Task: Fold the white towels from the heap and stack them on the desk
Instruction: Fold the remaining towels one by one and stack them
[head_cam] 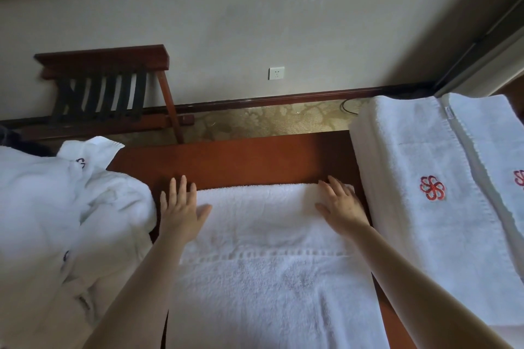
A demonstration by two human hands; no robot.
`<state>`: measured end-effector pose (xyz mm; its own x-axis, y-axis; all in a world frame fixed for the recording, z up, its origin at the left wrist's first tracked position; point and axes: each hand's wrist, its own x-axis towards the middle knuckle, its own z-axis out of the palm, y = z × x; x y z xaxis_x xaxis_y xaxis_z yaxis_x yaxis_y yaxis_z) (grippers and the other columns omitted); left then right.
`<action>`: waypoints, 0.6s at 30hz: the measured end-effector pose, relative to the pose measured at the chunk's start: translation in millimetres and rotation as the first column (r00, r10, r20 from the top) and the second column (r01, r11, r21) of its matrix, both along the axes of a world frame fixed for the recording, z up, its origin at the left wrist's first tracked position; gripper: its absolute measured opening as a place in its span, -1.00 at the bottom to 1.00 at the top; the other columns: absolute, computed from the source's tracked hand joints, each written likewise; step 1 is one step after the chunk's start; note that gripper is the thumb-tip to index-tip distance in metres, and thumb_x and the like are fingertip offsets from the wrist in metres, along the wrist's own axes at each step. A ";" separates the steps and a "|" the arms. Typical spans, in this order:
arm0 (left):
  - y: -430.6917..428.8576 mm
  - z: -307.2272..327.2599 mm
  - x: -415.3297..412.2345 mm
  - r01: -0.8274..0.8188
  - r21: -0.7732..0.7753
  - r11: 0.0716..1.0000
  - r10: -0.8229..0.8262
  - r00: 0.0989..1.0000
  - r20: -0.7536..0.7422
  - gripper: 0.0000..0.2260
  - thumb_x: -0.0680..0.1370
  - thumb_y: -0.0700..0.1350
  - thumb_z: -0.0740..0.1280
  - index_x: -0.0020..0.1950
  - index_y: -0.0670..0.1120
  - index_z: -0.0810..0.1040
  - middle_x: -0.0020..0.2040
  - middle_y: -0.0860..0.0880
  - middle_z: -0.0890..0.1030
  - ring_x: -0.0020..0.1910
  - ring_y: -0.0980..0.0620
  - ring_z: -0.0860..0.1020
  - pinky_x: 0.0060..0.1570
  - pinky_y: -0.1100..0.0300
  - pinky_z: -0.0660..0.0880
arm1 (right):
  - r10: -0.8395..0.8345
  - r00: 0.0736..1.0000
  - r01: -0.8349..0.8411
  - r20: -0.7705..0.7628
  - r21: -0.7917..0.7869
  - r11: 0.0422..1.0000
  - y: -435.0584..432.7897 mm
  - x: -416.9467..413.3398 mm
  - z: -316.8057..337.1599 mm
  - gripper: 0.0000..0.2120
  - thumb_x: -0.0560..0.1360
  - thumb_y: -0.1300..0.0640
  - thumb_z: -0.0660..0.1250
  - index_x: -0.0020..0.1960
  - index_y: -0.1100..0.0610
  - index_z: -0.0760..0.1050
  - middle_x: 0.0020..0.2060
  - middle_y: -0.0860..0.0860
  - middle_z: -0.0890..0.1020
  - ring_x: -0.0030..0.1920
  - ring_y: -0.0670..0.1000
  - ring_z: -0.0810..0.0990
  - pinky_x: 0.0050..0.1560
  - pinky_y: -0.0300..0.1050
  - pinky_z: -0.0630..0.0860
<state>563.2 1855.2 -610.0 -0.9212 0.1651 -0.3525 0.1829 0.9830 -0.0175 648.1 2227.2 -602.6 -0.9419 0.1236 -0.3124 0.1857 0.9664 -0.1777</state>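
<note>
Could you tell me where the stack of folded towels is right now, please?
In the head view, the folded stack sits at the right on the desk, beside the right hand.

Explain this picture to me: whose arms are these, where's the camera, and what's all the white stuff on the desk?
There is no machine here. A person wears one camera on the head, so you look forward and down along their own two arms. The left hand and right hand lie flat, fingers straight, at the far end of a white towel spread on the brown desk. Neither hand grips anything. On the left is the heap of unfolded towels. On the right is the stack of folded ones, with red emblems. Beyond the desk, against the wall, are a socket and a wooden rack.
</note>
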 end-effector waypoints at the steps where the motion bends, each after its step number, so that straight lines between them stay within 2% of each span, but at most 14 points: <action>1: 5.0 2.9 2.2 0.028 0.025 0.999 -0.026 0.998 -0.056 -0.37 0.62 0.21 0.04 0.57 -0.13 0.03 0.58 -0.18 -0.06 0.55 -0.15 -0.15 0.47 -0.09 -0.16 | 0.003 0.999 -0.001 -0.038 0.031 1.000 -0.6 -0.9 2.1 -0.46 0.60 -0.07 0.14 0.53 0.06 0.16 0.49 0.09 0.22 0.48 0.08 0.18 0.42 -0.01 0.17; 2: 12.1 6.8 4.7 0.066 0.051 0.997 -0.060 0.992 -0.111 -0.42 0.61 0.14 0.14 0.54 -0.15 0.17 0.54 -0.22 0.10 0.53 -0.18 0.03 0.46 -0.11 -0.01 | 0.011 0.997 -0.006 -0.076 0.067 0.998 -2.2 -1.8 4.4 -0.49 0.59 -0.03 0.16 0.50 0.06 0.22 0.43 0.08 0.32 0.40 0.10 0.28 0.35 0.00 0.25; 4: 27.5 12.1 7.9 0.123 0.096 0.988 -0.104 0.978 -0.183 -0.54 0.57 0.00 0.27 0.41 -0.18 0.40 0.37 -0.19 0.38 0.31 -0.19 0.38 0.26 -0.08 0.36 | 0.004 0.993 0.008 -0.116 0.099 0.995 -7.1 -5.1 9.3 -0.52 0.56 0.03 0.20 0.46 0.08 0.29 0.29 0.05 0.43 0.22 0.11 0.41 0.20 0.01 0.37; 6: 38.5 15.4 6.3 0.098 0.153 0.983 -0.076 0.986 -0.146 -0.61 0.57 -0.10 0.26 0.37 -0.19 0.43 0.31 -0.13 0.40 0.06 -0.11 0.51 -0.01 0.04 0.50 | -0.068 0.996 0.071 -0.058 0.055 0.996 -10.2 -11.2 13.4 -0.50 0.55 0.06 0.19 0.48 0.07 0.23 0.27 0.05 0.39 0.08 0.14 0.49 -0.10 -0.04 0.48; 8: 43.0 15.5 1.8 0.004 0.168 0.986 0.006 0.998 -0.059 -0.61 0.60 -0.10 0.20 0.42 -0.17 0.36 0.38 -0.11 0.31 -0.05 -0.06 0.55 -0.17 0.13 0.50 | -0.136 0.989 0.134 0.058 0.027 0.991 -11.5 -18.6 14.3 -0.49 0.57 0.06 0.17 0.50 0.04 0.14 0.31 0.05 0.31 -0.05 0.15 0.54 -0.41 -0.14 0.36; 9: 43.8 15.4 -0.4 -0.043 0.152 0.987 0.047 0.999 -0.021 -0.61 0.62 -0.08 0.18 0.44 -0.15 0.32 0.40 -0.11 0.28 -0.07 -0.05 0.55 -0.21 0.16 0.48 | -0.149 0.983 0.146 0.103 0.034 0.989 -10.8 -21.7 14.7 -0.49 0.59 0.05 0.17 0.50 0.04 0.13 0.32 0.06 0.29 -0.06 0.15 0.55 -0.44 -0.15 0.32; 11: 45.7 16.9 -4.2 -0.110 0.115 0.987 0.109 0.994 0.016 -0.64 0.62 -0.08 0.17 0.41 -0.13 0.30 0.34 -0.13 0.29 -0.12 -0.03 0.53 -0.26 0.19 0.42 | -0.177 0.975 0.171 0.136 0.050 0.984 -8.6 -24.8 17.1 -0.51 0.59 0.03 0.21 0.47 0.05 0.16 0.28 0.09 0.32 0.01 0.17 0.53 -0.37 -0.12 0.36; 12: 46.7 19.0 -5.4 -0.130 0.095 0.987 0.129 0.991 0.017 -0.67 0.61 -0.10 0.18 0.37 -0.12 0.32 0.29 -0.13 0.31 -0.17 -0.02 0.50 -0.27 0.19 0.38 | -0.192 0.972 0.186 0.139 0.052 0.981 -7.9 -24.8 19.2 -0.56 0.59 0.04 0.23 0.42 0.07 0.22 0.24 0.10 0.34 0.03 0.17 0.52 -0.32 -0.10 0.36; 14: 46.7 25.1 -6.8 -0.147 0.029 0.989 0.146 0.989 0.021 -0.76 0.60 -0.15 0.20 0.26 -0.11 0.40 0.24 -0.12 0.35 -0.22 -0.01 0.42 -0.25 0.19 0.35 | -0.219 0.968 0.215 0.125 0.046 0.976 -6.6 -23.9 23.2 -0.72 0.57 0.10 0.22 0.27 0.11 0.39 0.16 0.11 0.38 -0.07 0.16 0.49 -0.29 -0.11 0.35; 16: 43.1 30.8 -6.0 -0.126 -0.018 0.992 0.126 0.992 0.026 -0.80 0.61 -0.13 0.19 0.22 -0.11 0.43 0.24 -0.12 0.38 -0.06 -0.05 0.45 -0.14 0.17 0.42 | -0.242 0.966 0.243 0.085 0.002 0.970 -4.6 -21.2 28.9 -0.80 0.57 0.14 0.21 0.16 0.14 0.46 0.11 0.10 0.40 -0.19 0.12 0.43 -0.29 -0.12 0.34; 18: 38.1 36.9 -5.3 -0.151 0.033 0.988 0.150 0.987 0.051 -0.76 0.62 -0.08 0.17 0.24 -0.13 0.42 0.25 -0.12 0.41 0.15 -0.14 0.44 0.03 0.11 0.43 | -0.250 0.967 0.253 0.040 -0.089 0.963 -1.6 -17.7 36.8 -0.81 0.56 0.13 0.25 0.15 0.16 0.47 0.08 0.08 0.45 -0.16 0.13 0.47 -0.23 -0.11 0.37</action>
